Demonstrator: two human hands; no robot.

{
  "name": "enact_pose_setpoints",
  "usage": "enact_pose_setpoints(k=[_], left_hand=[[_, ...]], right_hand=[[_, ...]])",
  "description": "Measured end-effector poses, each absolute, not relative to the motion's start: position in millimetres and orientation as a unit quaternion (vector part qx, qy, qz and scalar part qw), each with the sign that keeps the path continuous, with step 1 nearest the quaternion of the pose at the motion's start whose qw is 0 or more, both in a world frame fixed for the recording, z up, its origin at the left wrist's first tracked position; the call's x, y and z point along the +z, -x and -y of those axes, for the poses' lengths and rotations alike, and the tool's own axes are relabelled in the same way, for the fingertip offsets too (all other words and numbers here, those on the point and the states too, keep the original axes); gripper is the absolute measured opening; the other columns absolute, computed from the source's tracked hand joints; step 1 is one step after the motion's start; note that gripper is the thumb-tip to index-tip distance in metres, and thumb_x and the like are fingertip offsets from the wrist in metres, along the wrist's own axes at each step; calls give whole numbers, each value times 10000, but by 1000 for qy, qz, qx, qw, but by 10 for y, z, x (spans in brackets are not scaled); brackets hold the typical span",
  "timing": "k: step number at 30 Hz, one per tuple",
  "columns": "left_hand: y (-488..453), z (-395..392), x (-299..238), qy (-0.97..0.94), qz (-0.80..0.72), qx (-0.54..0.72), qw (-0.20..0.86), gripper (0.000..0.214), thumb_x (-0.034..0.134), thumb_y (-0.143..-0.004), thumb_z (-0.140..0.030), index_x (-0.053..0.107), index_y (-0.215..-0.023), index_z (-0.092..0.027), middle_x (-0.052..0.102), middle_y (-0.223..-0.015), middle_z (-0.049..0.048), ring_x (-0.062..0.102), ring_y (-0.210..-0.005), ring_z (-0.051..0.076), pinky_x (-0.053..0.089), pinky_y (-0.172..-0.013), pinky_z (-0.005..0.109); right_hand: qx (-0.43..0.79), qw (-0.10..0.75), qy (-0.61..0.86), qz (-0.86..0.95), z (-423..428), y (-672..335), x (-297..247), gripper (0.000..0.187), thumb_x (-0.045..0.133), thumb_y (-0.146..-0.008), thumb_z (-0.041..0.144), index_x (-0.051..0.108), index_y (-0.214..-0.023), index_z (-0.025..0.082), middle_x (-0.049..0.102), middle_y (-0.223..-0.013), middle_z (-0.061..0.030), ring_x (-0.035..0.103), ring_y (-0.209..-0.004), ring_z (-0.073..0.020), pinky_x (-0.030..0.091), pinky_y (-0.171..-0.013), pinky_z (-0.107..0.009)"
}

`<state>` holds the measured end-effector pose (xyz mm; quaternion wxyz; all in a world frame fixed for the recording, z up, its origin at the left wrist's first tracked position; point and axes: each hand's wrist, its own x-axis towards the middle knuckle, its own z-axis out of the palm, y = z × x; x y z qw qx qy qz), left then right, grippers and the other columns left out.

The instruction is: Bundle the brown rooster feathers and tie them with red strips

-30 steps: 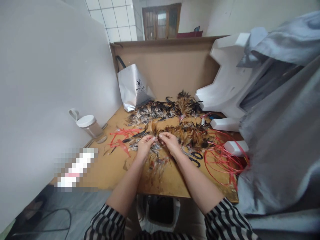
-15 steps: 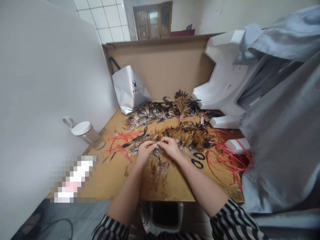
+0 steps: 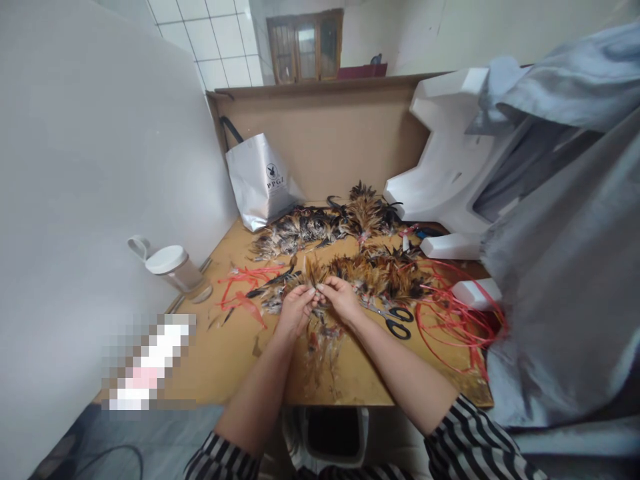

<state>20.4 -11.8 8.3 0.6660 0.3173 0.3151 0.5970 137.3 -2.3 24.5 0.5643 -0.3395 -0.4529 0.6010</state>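
**Inspector:** What is in hand?

**Onlooker:** One small bunch of feathers [image 3: 313, 275], at the centre of the frame, with its tips standing up above the fingers. The left hand [image 3: 295, 310] and the right hand [image 3: 343, 298] meet on it. Thumb and fingertips of each are pinched tight on the quills. Both hands belong to the one person.

**Inspector:** And beneath?

**Onlooker:** A brown tabletop [image 3: 220, 353], with loose feathers directly below the hands. There are two long rows of feathers: a near row [image 3: 387, 275] just right of the hands and a far row [image 3: 320, 225] above it.

**Inspector:** Tools?

**Onlooker:** One pair of black-handled scissors [image 3: 393, 319] lies just right of the right wrist, apart from it. Red cords [image 3: 450, 317] are tangled at the right and red strips [image 3: 243, 280] at the left. I cannot count either.

**Inspector:** Further out?

**Onlooker:** One lidded white cup [image 3: 173, 263] is at left centre. One silver bag [image 3: 260, 180] leans on the back board. There are two small foam blocks [image 3: 450, 245] and one large foam piece [image 3: 450, 153]. Grey cloth [image 3: 565, 267] fills the right side.
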Motion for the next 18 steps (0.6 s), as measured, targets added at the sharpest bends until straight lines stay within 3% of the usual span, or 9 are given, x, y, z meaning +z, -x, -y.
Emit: enact_pose_setpoints(k=[18], left_hand=[[-188, 99, 54, -328, -343, 630, 614, 250, 724, -578, -250, 510, -630, -134, 592, -576, -18, 550, -522, 60, 451, -558, 185]], right_hand=[[581, 571, 375, 442, 58, -1265, 196, 304, 673, -580, 401, 462, -599, 182, 556, -498, 41, 532, -468, -95, 437, -475, -215]])
